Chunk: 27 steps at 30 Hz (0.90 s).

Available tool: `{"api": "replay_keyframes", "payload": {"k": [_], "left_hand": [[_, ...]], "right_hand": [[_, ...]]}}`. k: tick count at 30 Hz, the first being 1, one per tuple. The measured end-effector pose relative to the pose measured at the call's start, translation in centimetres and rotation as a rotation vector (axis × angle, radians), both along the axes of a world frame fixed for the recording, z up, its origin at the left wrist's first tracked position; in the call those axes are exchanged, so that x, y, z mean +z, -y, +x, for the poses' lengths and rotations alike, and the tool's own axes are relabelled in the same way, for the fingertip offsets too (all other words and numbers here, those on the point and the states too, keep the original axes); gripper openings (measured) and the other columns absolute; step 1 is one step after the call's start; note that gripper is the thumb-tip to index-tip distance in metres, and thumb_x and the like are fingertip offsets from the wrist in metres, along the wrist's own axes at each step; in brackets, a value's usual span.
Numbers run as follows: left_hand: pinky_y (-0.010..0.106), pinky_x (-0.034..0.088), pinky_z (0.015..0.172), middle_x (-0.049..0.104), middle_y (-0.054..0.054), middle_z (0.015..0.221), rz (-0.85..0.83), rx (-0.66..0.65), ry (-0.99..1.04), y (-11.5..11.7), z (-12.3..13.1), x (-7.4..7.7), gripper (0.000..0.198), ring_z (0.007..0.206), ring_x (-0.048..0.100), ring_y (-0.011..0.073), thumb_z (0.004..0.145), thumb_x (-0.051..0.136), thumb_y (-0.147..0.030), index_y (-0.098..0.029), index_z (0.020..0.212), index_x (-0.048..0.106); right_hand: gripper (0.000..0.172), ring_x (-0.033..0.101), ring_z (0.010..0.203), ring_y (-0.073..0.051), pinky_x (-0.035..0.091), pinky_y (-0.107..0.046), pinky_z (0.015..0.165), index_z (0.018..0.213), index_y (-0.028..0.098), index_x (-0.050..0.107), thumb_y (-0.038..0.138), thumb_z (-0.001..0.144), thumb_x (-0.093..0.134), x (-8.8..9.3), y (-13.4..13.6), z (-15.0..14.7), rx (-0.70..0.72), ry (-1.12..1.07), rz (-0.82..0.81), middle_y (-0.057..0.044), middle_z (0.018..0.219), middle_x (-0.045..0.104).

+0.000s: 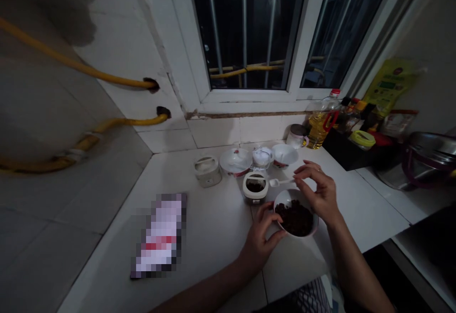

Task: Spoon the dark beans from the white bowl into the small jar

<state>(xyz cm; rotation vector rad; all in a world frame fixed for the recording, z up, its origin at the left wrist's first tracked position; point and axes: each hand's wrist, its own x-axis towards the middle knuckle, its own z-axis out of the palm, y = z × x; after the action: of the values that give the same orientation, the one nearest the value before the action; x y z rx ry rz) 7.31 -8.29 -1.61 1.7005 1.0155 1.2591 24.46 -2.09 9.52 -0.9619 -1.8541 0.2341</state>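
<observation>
Left hand (258, 242) clenched on the 8 o'clock side of a white bowl (289, 193), fingers hooked over the rim. Bowl sits on the white tiled surface (217, 241), with dark lumpy food (295, 218) in it. Can't tell exactly what the food is.

Right hand (318, 195) above the bowl's 1 o'clock side, fingers curled into a pinch. Small white spoon (281, 182) at the bowl's 11 o'clock, handle end right by those fingers. Can't tell if the hand is gripping it.

Cream pot (255, 185) with dark contents just beside the bowl at 10 o'clock, lid off. Behind it, a lidded cream pot (207, 171), floral white dish (235, 160), glass bowl (262, 157), second white bowl (285, 155). At 1 to 2 o'clock: mug (297, 136), cooking oil bottle (318, 125), black tray of condiments (345, 154). Blurred packet (158, 235) lies at 8 o'clock.
</observation>
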Motion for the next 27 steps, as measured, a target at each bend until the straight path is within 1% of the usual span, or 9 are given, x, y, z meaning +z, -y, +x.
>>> {"api": "replay_keyframes", "payload": {"k": [3, 6, 8, 11, 15, 17, 20, 23, 27], "left_hand": [[0.043, 0.042, 0.102, 0.052, 0.011, 0.123, 0.001, -0.007, 0.008, 0.0, 0.0, 0.1, 0.009, 0.124, 0.048, 0.0282, 0.083, 0.064, -0.026, -0.022, 0.091, 0.063], [0.042, 0.042, 0.102, 0.052, 0.011, 0.124, -0.001, -0.006, 0.014, 0.0, 0.0, 0.0, 0.010, 0.124, 0.048, 0.0281, 0.083, 0.065, -0.025, -0.022, 0.091, 0.064], [0.043, 0.041, 0.103, 0.052, 0.011, 0.124, -0.002, -0.013, 0.009, 0.0, 0.0, 0.0, 0.011, 0.124, 0.048, 0.0280, 0.082, 0.065, -0.024, -0.022, 0.092, 0.064], [0.043, 0.041, 0.103, 0.052, 0.010, 0.123, 0.018, -0.012, 0.002, -0.1, 0.0, 0.1, 0.011, 0.124, 0.047, 0.0276, 0.083, 0.066, -0.023, -0.022, 0.093, 0.064], [0.041, 0.041, 0.103, 0.052, 0.010, 0.121, 0.029, -0.022, -0.005, 0.0, 0.0, 0.4, 0.010, 0.122, 0.048, 0.0265, 0.084, 0.065, -0.024, -0.022, 0.093, 0.063], [0.042, 0.041, 0.103, 0.052, 0.010, 0.123, 0.033, -0.017, 0.001, 0.0, 0.0, 0.4, 0.010, 0.122, 0.048, 0.0262, 0.084, 0.065, -0.025, -0.022, 0.094, 0.063], [0.043, 0.041, 0.103, 0.052, 0.010, 0.123, 0.026, -0.010, 0.001, 0.0, 0.0, 0.2, 0.010, 0.123, 0.048, 0.0266, 0.084, 0.065, -0.026, -0.023, 0.094, 0.063], [0.043, 0.041, 0.103, 0.052, 0.010, 0.123, 0.005, -0.012, -0.004, 0.0, -0.1, 0.1, 0.010, 0.124, 0.047, 0.0273, 0.083, 0.065, -0.026, -0.022, 0.093, 0.063], [0.043, 0.041, 0.103, 0.052, 0.011, 0.124, 0.011, -0.002, 0.000, 0.0, 0.0, -0.1, 0.011, 0.123, 0.048, 0.0273, 0.083, 0.065, -0.028, -0.023, 0.092, 0.063]], "right_hand": [[0.009, 0.063, 0.073, -0.019, 0.039, -0.049, 0.104, 0.072, 0.025, 0.061, 0.024, 0.081, 0.060, -0.2, 0.4, 2.5, -0.007, 0.023, -0.067, 0.000, 0.072, 0.066], [0.009, 0.062, 0.068, -0.018, 0.037, -0.050, 0.104, 0.071, 0.025, 0.061, 0.025, 0.080, 0.060, -1.1, 0.7, 3.9, -0.045, 0.106, -0.151, 0.001, 0.069, 0.066], [0.009, 0.061, 0.067, -0.019, 0.036, -0.051, 0.104, 0.070, 0.025, 0.061, 0.026, 0.079, 0.059, -1.9, 0.8, 4.0, -0.075, 0.139, -0.193, 0.001, 0.067, 0.065], [0.009, 0.061, 0.072, -0.021, 0.035, -0.052, 0.105, 0.069, 0.025, 0.062, 0.026, 0.078, 0.059, -3.2, 0.7, 3.4, -0.050, 0.136, -0.277, 0.001, 0.066, 0.067], [0.008, 0.062, 0.087, -0.025, 0.036, -0.050, 0.104, 0.065, 0.025, 0.065, 0.027, 0.072, 0.061, -4.3, 0.5, 2.4, -0.045, -0.005, -0.427, 0.001, 0.067, 0.069], [0.009, 0.062, 0.085, -0.025, 0.043, -0.046, 0.095, 0.060, 0.024, 0.064, 0.027, 0.068, 0.061, -4.4, 0.5, 2.3, -0.095, -0.100, -0.485, -0.001, 0.064, 0.067], [0.009, 0.060, 0.067, -0.021, 0.049, -0.034, 0.071, 0.058, 0.022, 0.064, 0.028, 0.065, 0.062, -4.3, 0.5, 2.5, -0.143, -0.244, -0.560, -0.001, 0.059, 0.064], [0.007, 0.054, 0.055, -0.016, 0.044, -0.028, 0.056, 0.059, 0.021, 0.065, 0.027, 0.062, 0.064, -4.2, 0.7, 2.8, -0.155, -0.374, -0.613, -0.001, 0.056, 0.062], [0.005, 0.050, 0.052, -0.015, 0.040, -0.027, 0.051, 0.058, 0.021, 0.063, 0.025, 0.060, 0.064, -4.4, 0.9, 2.6, -0.154, -0.516, -0.631, -0.001, 0.053, 0.059]]}}
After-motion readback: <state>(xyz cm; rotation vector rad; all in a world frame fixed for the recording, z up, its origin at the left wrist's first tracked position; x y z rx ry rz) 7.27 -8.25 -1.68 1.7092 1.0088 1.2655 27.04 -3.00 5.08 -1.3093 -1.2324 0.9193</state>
